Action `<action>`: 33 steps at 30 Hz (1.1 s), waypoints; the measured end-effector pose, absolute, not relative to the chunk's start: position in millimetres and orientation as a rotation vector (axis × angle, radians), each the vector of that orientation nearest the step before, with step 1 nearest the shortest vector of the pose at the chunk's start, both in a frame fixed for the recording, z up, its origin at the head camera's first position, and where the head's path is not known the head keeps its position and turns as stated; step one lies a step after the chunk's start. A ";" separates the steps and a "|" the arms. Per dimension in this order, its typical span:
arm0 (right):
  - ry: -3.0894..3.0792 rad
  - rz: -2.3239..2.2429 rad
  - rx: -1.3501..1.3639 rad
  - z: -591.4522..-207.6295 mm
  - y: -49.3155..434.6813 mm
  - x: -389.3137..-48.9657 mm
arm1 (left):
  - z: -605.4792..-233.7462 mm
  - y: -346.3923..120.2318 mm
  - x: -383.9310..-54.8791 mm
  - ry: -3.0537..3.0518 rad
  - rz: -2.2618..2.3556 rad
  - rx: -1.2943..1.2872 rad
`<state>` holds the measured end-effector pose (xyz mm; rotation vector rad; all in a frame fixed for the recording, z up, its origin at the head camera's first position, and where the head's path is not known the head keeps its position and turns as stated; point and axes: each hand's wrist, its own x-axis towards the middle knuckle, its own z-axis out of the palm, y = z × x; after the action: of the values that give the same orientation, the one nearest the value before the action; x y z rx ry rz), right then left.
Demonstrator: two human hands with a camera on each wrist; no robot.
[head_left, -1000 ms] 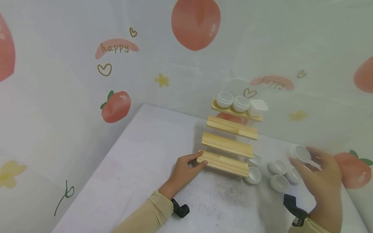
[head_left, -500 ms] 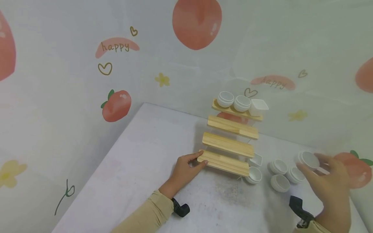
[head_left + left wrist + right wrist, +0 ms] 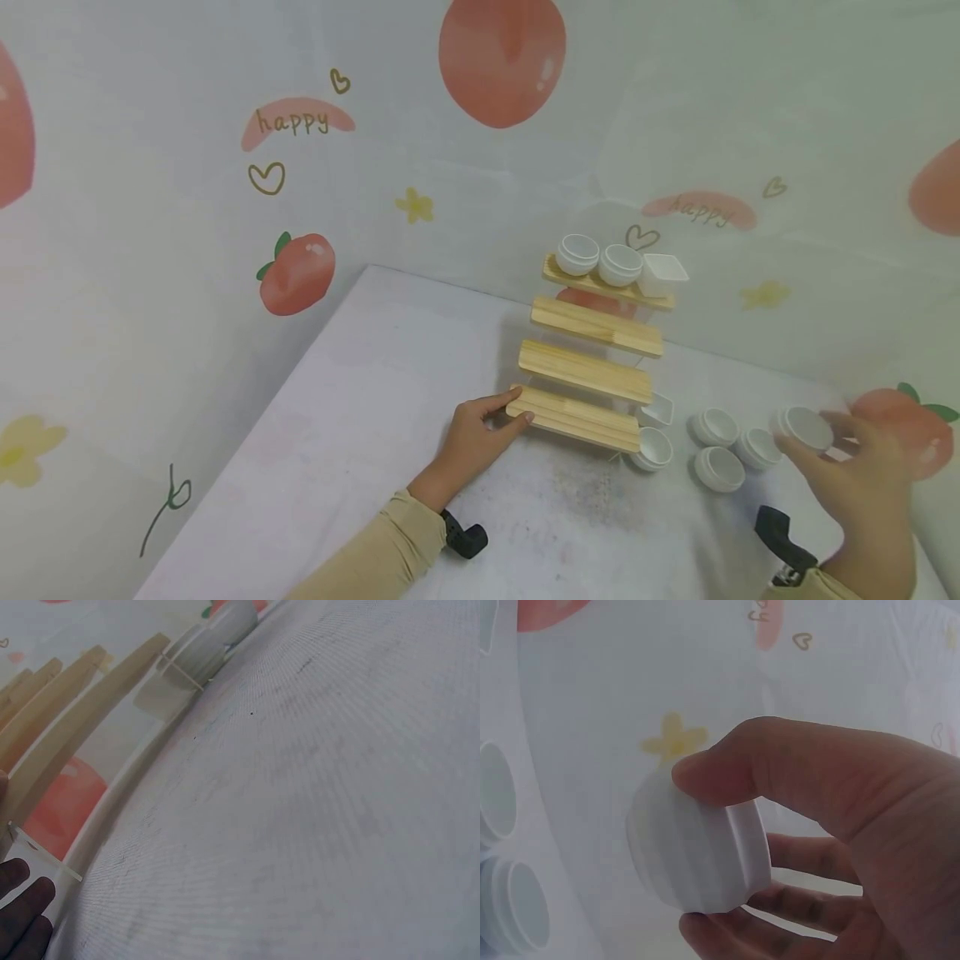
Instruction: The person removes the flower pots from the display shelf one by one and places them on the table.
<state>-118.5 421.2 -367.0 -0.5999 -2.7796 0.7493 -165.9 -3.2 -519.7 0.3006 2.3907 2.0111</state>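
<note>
My left hand grips the left end of the lowest board of a stepped wooden display rack, thumb on the front and a finger at the back edge. In the left wrist view, the boards stand on thin clear supports, with fingertips at the lower left. Off to the right, my right hand holds a small white bowl between thumb and fingers. The right wrist view shows this bowl with faceted sides, tilted, thumb on one side and fingers around the other.
The top board carries two round white bowls and a square one. Beside the rack's right end are a round bowl and a square one. Several more bowls stand further right. A printed backdrop rises behind the table.
My right hand has moved right and down with the white bowl, away from the rack. The left hand stays on the lowest board.
</note>
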 end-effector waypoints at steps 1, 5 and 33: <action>-2.788 0.742 -0.600 -368.2 423.2 -118.4 | -519.9 -3.1 -166.1 2.390 2.012 0.299; -2.832 0.728 -0.620 -373.4 430.0 -118.0 | -520.1 -3.2 -166.0 2.388 2.007 0.297; -3.075 0.717 -0.739 -396.8 452.8 -118.1 | -517.2 -4.1 -164.7 2.388 2.001 0.311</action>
<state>-118.1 452.8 -396.8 -0.7385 -3.0749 0.7168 -164.7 -4.1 -517.2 0.3107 2.3876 2.0009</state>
